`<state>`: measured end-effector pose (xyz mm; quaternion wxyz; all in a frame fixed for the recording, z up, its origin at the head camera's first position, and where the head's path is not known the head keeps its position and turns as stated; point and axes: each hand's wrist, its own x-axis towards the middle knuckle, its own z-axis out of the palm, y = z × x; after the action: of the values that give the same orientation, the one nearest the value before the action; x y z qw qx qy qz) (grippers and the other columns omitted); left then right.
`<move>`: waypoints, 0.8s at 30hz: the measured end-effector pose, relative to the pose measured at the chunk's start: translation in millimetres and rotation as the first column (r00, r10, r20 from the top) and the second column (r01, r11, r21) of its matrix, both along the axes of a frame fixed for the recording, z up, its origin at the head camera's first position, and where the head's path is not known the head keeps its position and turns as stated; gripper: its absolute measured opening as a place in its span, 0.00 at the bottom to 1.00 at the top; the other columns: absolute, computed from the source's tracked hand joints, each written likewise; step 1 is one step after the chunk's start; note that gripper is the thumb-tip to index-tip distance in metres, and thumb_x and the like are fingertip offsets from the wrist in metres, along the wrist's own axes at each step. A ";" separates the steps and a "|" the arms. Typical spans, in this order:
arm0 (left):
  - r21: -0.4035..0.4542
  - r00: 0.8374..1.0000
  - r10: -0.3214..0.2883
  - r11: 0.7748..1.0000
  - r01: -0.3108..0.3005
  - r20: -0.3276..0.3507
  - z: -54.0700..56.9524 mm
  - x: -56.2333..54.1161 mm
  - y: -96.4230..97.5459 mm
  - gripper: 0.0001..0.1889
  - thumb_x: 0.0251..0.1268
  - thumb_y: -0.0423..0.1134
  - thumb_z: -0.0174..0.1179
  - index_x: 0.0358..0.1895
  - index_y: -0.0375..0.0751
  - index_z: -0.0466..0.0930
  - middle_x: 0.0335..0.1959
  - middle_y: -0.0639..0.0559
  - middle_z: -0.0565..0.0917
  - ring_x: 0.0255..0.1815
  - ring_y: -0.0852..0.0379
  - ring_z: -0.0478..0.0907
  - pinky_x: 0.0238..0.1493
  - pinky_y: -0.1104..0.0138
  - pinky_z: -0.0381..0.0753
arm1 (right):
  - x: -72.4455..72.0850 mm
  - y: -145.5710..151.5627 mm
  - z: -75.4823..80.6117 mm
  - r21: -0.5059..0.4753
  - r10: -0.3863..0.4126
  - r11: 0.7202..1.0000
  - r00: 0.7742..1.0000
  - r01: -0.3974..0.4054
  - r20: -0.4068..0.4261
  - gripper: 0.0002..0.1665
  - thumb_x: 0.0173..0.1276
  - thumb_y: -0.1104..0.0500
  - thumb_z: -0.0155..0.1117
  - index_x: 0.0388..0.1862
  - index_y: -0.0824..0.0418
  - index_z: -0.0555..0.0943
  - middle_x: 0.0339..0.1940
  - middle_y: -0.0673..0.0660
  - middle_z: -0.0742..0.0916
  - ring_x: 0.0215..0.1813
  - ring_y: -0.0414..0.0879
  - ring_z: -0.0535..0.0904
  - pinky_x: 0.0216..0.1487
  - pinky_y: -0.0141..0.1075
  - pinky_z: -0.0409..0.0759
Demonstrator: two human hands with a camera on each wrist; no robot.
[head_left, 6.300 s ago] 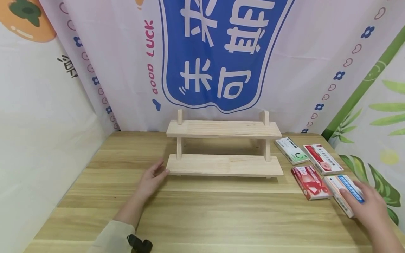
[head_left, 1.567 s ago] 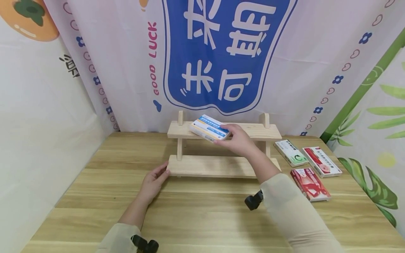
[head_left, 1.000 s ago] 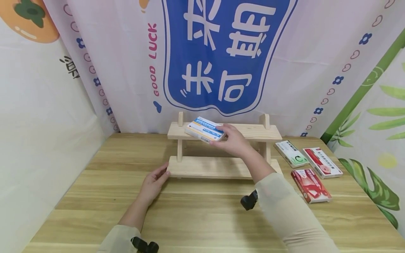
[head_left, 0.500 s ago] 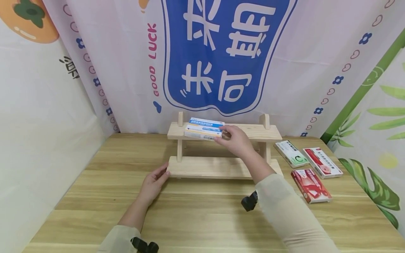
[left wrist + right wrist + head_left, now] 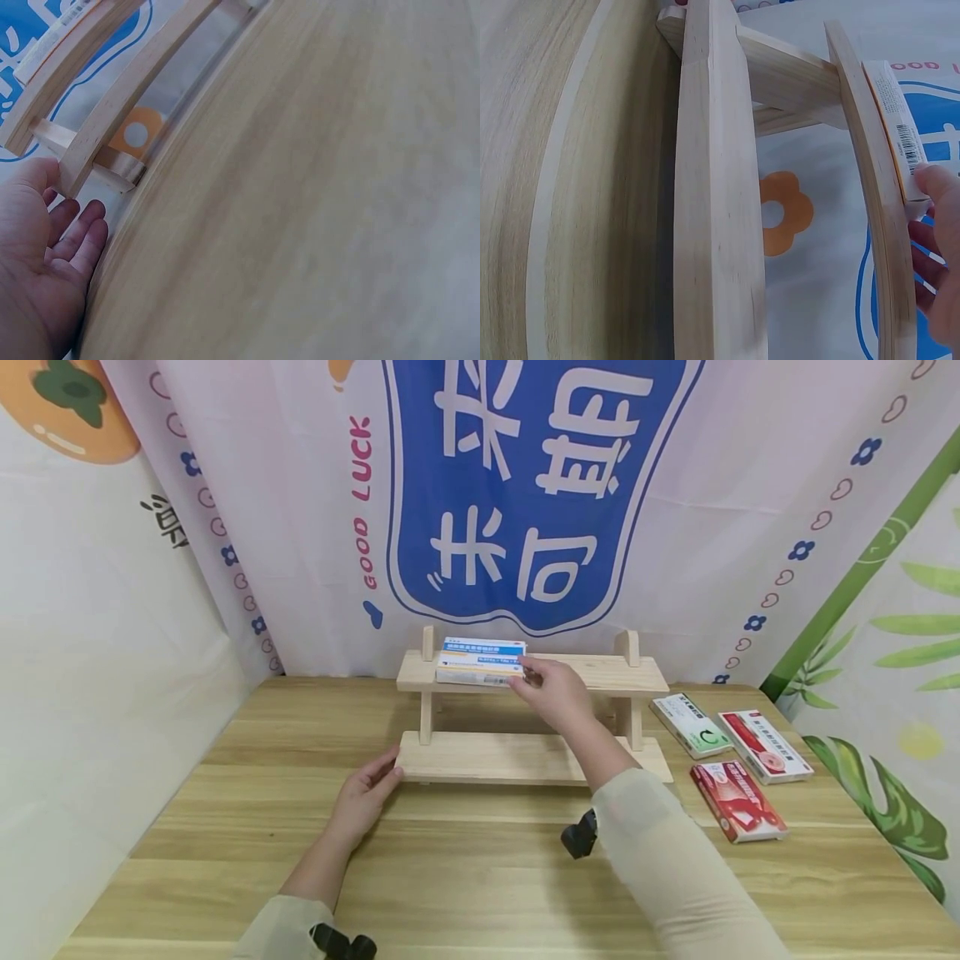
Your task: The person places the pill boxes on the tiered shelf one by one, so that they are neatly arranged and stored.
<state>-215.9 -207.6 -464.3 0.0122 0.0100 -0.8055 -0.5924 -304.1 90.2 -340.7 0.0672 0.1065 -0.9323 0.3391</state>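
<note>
While the right hand (image 5: 558,696) pinches and partly hides its right end, a flat, rectangular carton (image 5: 477,662) lies on the grainy wooden upper shelf (image 5: 607,672); the left hand (image 5: 363,795) holds the lower shelf (image 5: 495,756).

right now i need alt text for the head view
A person's right hand holds a blue-and-white medicine box on the upper shelf of a two-tier wooden stand; the left hand touches the left end of the lower shelf. On the table to the right lie a green-and-white box, a red-and-white box and a red box.
</note>
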 end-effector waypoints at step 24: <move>0.019 1.000 0.005 1.000 -0.005 0.010 -1.3 0.4 1.3 0.26 0.73 0.43 0.56 0.70 0.41 0.68 0.71 0.44 0.70 0.71 0.50 0.68 0.66 0.73 0.70 | 11.8 31.9 -1.4 -0.213 -0.047 0.976 0.999 0.052 0.027 0.37 0.65 0.40 0.65 0.70 0.51 0.71 0.70 0.58 0.76 0.70 0.55 0.71 0.71 0.52 0.70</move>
<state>-215.5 -206.3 -465.6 0.0098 0.0151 -0.7999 -0.5998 -292.3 122.1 -342.1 0.0767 0.0718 -0.8936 0.4364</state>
